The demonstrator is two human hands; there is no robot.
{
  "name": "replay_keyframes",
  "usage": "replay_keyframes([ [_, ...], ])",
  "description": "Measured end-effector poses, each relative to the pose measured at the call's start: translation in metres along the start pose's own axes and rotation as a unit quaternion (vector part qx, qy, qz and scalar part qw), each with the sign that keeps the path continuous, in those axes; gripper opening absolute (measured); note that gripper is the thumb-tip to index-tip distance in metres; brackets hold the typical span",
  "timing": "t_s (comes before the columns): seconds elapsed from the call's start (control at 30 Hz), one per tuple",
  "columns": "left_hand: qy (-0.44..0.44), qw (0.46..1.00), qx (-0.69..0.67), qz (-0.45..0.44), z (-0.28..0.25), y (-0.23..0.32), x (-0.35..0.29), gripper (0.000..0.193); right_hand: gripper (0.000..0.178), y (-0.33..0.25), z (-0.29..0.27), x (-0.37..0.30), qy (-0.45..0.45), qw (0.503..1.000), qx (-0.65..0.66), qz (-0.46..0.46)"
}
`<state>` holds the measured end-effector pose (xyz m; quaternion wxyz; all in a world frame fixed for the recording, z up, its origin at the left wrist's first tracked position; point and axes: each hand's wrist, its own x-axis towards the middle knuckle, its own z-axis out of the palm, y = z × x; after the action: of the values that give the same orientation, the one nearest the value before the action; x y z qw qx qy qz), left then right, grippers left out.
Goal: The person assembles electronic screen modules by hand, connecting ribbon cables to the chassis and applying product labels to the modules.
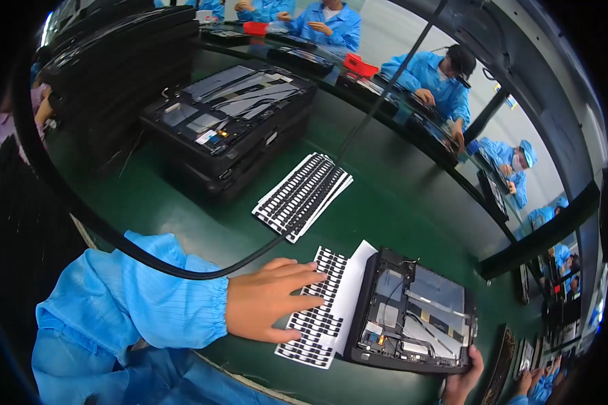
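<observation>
My left hand [267, 302] lies with fingers spread on a white sheet of black adhesive pieces [321, 320]. Nothing is gripped in it. To its right sits an opened electronic device in a black housing [368, 351], with grey panels, cables and small circuit parts showing. My right hand [464, 379] is at the device's near right corner, its fingers curled against the edge; part of it is cut off by the picture's lower rim. A plain white sheet [359, 270] shows between the sticker sheet and the device.
Beyond my left hand is a pile of similar sticker sheets [300, 196]. Stacked black devices [230, 128] stand at the far left, beside a taller black stack [115, 81]. A black cable [250, 256] loops across the view. Co-workers in blue [436, 77] sit along another bench.
</observation>
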<state>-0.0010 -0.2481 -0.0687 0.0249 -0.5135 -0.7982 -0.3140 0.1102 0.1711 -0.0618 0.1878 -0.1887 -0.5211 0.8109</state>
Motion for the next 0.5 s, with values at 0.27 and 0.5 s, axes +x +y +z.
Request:
replay_keyframes([
  [0.27, -0.044, 0.999, 0.021, 0.007, -0.021, -0.004, 0.022, 0.046, 0.015, 0.002, 0.085, -0.048, 0.036, 0.775, -0.549, -0.31],
  [0.5, -0.045, 0.995, -0.008, 0.092, 0.004, -0.012, 0.04, 0.049, 0.01, 0.038, 0.221, -0.089, -0.219, 0.725, -0.562, -0.331],
])
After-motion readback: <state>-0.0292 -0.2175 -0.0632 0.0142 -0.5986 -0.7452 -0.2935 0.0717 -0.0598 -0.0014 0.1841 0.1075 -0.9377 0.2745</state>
